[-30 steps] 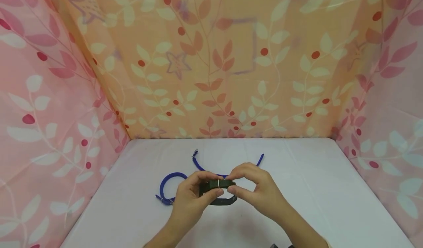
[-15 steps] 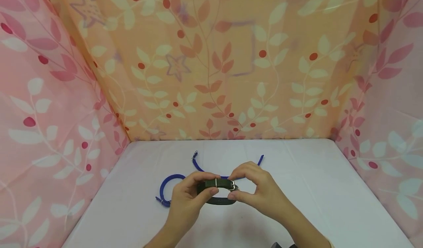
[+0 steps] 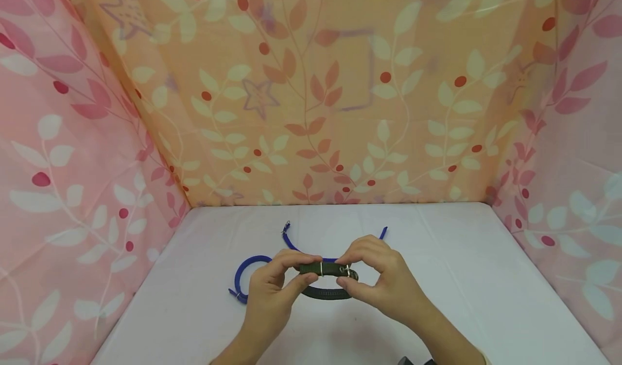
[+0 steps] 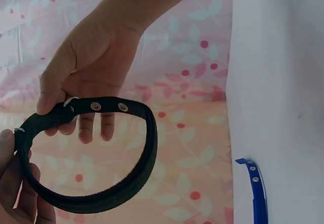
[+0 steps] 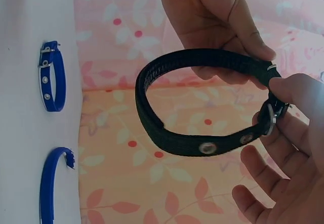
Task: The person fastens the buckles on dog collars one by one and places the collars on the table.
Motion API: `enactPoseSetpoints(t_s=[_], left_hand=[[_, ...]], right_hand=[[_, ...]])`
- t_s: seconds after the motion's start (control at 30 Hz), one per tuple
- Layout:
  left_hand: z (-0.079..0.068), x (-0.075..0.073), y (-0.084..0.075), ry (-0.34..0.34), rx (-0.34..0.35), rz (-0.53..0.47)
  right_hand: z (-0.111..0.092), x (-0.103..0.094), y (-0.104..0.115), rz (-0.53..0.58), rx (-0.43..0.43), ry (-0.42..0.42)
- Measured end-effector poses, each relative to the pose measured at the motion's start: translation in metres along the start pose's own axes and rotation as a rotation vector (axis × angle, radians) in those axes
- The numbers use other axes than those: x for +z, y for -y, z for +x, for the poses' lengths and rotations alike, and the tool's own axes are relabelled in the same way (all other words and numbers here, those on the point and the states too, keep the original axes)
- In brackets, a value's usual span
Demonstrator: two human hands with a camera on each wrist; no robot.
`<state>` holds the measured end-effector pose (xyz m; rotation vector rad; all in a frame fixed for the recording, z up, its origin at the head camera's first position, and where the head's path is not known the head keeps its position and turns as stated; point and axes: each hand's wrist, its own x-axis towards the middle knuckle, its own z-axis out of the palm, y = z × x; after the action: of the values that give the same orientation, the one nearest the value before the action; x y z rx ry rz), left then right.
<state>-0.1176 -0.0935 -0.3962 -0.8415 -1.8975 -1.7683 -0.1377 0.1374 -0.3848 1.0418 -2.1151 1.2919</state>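
A dark green collar [image 3: 330,269] with metal eyelets forms a loop between my hands, above the table. My left hand [image 3: 269,286] pinches its strap between thumb and fingers, left of a metal keeper ring. My right hand [image 3: 389,276] pinches it at the right, by the metal buckle [image 5: 271,119]. Two eyelets show past the buckle in the right wrist view. Behind the left hand lies a blue collar [image 3: 252,259] closed into a loop. Another blue collar [image 3: 290,242] is spread in an open curve behind both hands, its middle partly covered.
A white-covered table [image 3: 461,278] lies beneath, with pink printed cloth [image 3: 73,192] at the sides and an orange printed cloth [image 3: 301,111] behind. A small dark object [image 3: 413,361] is cut off at the bottom edge, by the right forearm.
The green collar has turned slightly, and its buckle has come into view beside the right fingers. My left hand has moved slightly left. The blue collars stay put.
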Motion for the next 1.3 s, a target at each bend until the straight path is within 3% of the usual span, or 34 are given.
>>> enactPoseSetpoints(t_s=[0.23,0.4,0.63,0.93,1.2,1.3], left_hand=[[0.0,-0.001,0.0,-0.004,-0.032,-0.003],[0.0,-0.003,0.001,0.047,-0.072,0.002],[0.004,-0.009,0.001,0.093,-0.213,0.074],[0.01,-0.018,0.006,0.187,-0.374,0.196],[0.01,-0.022,0.003,0.367,-0.593,0.073],[0.011,-0.02,0.004,0.382,-0.594,0.052]], right_hand=[[0.0,0.0,0.0,-0.004,-0.015,-0.01],[0.0,-0.002,-0.002,-0.004,-0.066,-0.016],[0.004,-0.004,-0.003,-0.037,-0.186,-0.08],[0.015,-0.005,0.003,-0.125,-0.454,-0.228],[0.02,-0.006,0.003,-0.233,-0.582,-0.267],[0.021,-0.006,0.003,-0.246,-0.615,-0.267]])
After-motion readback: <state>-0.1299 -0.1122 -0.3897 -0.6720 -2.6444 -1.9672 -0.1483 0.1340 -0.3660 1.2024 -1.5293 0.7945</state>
